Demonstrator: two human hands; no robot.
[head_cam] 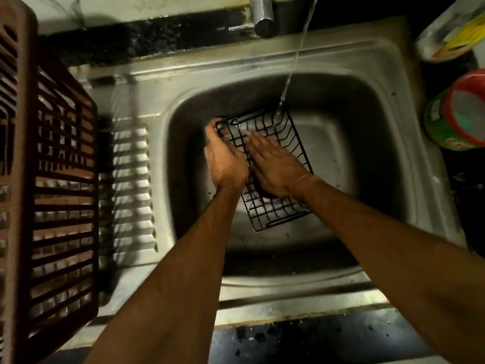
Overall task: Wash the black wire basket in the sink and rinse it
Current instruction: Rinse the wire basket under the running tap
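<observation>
Holding the black wire basket [265, 169] over the middle of the sink [367, 143], tilted, far end up near the water stream [288, 80]. Left hand [225, 156] wrapping around the basket's left rim, fingers curled over the far-left corner, thumb side against the wire. Right hand [275, 164] lying flat inside the basket, fingers straight and close together, pressing on the wire grid, fingertips a bit blurred. Something dark tucked under the right palm, maybe a scrubber, can't really tell what. Both hands sitting right beside each other, nearly touching at the wrists.

Water running from the tap [262, 17] at the top, thin stream hitting the basket's far-right corner. Nothing else showing inside the basket besides the hand and that dark bit. Sink basin looking wet and grimy, bare steel under the basket.

Off to the left, sitting on the ribbed draining board [131, 185], a brown slatted plastic crate [52, 179], well apart from the hands. On the right, on the dark counter, a green tub with a red rim [456, 111] and further back a white-and-yellow packet [451, 32], both just beside the sink edge. Forearms crossing the near sink rim and hiding part of the basin's front.
</observation>
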